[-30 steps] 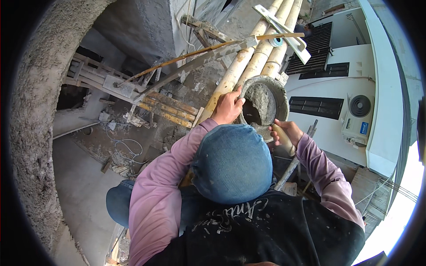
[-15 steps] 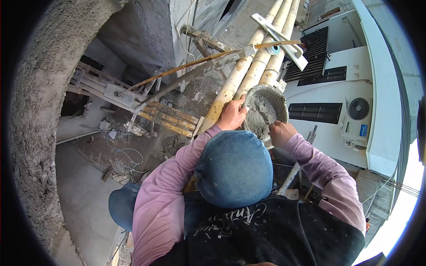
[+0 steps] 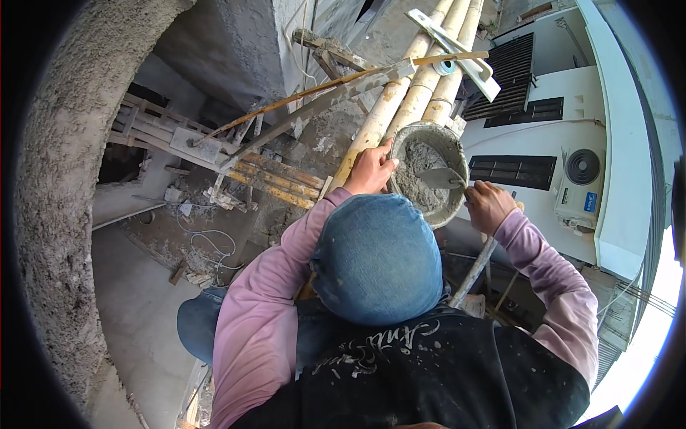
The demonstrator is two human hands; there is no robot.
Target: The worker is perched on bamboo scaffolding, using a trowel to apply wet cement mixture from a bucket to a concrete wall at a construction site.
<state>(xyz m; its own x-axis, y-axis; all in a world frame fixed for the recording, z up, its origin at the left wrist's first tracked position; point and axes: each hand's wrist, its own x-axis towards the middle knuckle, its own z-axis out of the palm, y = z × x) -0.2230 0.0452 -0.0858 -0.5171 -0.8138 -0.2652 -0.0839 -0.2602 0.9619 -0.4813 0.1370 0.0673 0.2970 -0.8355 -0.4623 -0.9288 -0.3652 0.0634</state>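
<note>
A round bucket (image 3: 457, 146), crusted with cement, stands in front of my denim-covered knee, beside the bamboo poles. Wet grey mortar (image 3: 416, 154) fills part of it. My left hand (image 3: 369, 171) is closed on the bucket's left rim. Past the right rim, my right hand (image 3: 489, 206) grips the handle of a trowel (image 3: 439, 177). The trowel's flat metal blade lies over the mortar inside the bucket; most of its handle is hidden in my fingers.
Thick bamboo poles (image 3: 371, 132) run away ahead, crossed by a pale straightedge (image 3: 457, 58) and a roll of tape (image 3: 444, 68). A long wooden strip (image 3: 300, 96) slants leftward. Rough plastered wall (image 3: 61, 214) curves at left. A neighbouring building carries an air-conditioner unit (image 3: 577, 187).
My right hand has moved outward to the right, from above the mortar to beyond the rim. The trowel blade now shows inside the bucket. My left hand stays at the rim.
</note>
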